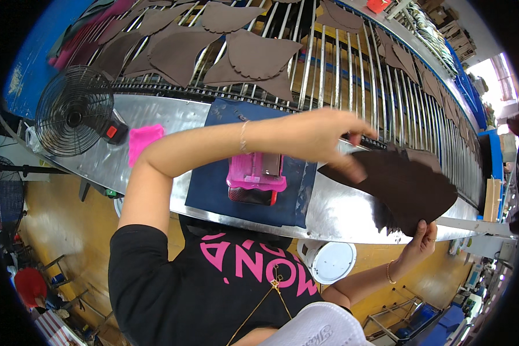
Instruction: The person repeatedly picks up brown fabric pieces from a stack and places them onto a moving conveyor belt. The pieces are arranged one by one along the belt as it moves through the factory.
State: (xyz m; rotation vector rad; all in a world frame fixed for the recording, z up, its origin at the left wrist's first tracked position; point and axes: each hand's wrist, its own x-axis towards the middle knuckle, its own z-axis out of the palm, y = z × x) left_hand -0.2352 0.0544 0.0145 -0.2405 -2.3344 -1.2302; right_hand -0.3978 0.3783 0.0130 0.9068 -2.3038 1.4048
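A dark brown, leather-like cut piece (pixel 406 187) with curved and ragged edges hangs over the right part of the metal worktop. At its lower corner my right hand (pixel 421 237) pinches it between thumb and fingers. My left arm reaches across the worktop from the left. My left hand (pixel 343 141) is over the piece's left end, fingers apart and partly blurred, with nothing seen in it. Ragged edges below the piece suggest more layers, but I cannot tell how many.
Lighter brown cut pieces (pixel 259 55) lie on a conveyor of metal rods (pixel 357 75) beyond the worktop (pixel 340 207). A dark blue mat (pixel 213 190) bears a pink wavy-edged holder (pixel 256 181). At left are a black fan (pixel 75 112) and a pink cloth (pixel 145 141). A white-lidded bucket (pixel 333 262) stands below.
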